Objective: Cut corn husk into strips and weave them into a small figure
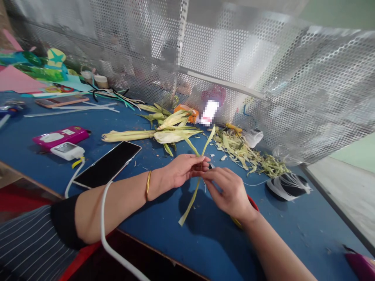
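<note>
My left hand (189, 169) is closed in a pinch on narrow, pale green corn husk strips (191, 203). Two strip ends stick up above the fingers in a V, and one longer end hangs below. Against the left fingertips, my right hand (224, 189) is closed too. Whatever lies between its fingers is hidden; a small dark bit shows at the meeting point. A thin white thread runs over the table from the white-wound black spool (287, 187) towards my right hand. Beyond the hands lie whole corn husks (175, 134).
Shredded husk (240, 150) is heaped at the back right, by a perforated metal screen (222, 50). A black-screened phone (108, 164), a magenta box (61, 136) and a white device (67, 150) lie left. A white cable (104, 218) crosses my left forearm. Colourful craft materials fill the far left.
</note>
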### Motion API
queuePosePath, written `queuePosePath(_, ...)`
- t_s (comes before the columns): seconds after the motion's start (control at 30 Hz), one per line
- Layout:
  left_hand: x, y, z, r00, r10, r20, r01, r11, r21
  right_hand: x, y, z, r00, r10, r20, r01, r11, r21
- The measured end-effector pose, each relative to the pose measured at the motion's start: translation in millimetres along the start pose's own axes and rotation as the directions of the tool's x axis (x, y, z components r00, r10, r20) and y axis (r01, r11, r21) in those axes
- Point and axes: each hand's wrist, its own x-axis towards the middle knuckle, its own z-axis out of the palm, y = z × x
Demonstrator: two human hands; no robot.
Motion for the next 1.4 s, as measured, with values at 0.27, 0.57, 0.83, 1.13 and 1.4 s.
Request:
queuePosePath(0.27,-13.0,-6.9,5.9,0.980,-0.055,0.192,-0.017,0.935,0.355,7.0,7.1,-1.0,0.574,0.810,0.124,-0.631,0.341,0.697)
queuePosePath(0.57,-11.5,-7.4,4.7,0.986,-0.049,0.158,-0.019,0.917,0.399,1.9,19.9,-0.9,0.380,0.923,0.070,-0.757,0.266,0.597)
queuePosePath(0.83,-13.4,-14.6,8.2,0.985,-0.051,0.165,-0.042,0.856,0.515,1.7,11.8,-6.3,0.727,0.640,-0.249,-0.643,0.762,0.081)
queuePosePath(1.13,-13.5,-25.2,9.6,0.977,-0.091,0.192,-0.033,0.827,0.561,1.1,0.6,11.4,0.606,0.785,0.125,-0.729,0.486,0.482)
queuePosePath(1.4,-13.9,-24.9,12.7,0.988,-0.098,0.123,0.011,0.823,0.568,3.6,-4.8,12.8,0.598,0.796,0.092,-0.671,0.434,0.601)
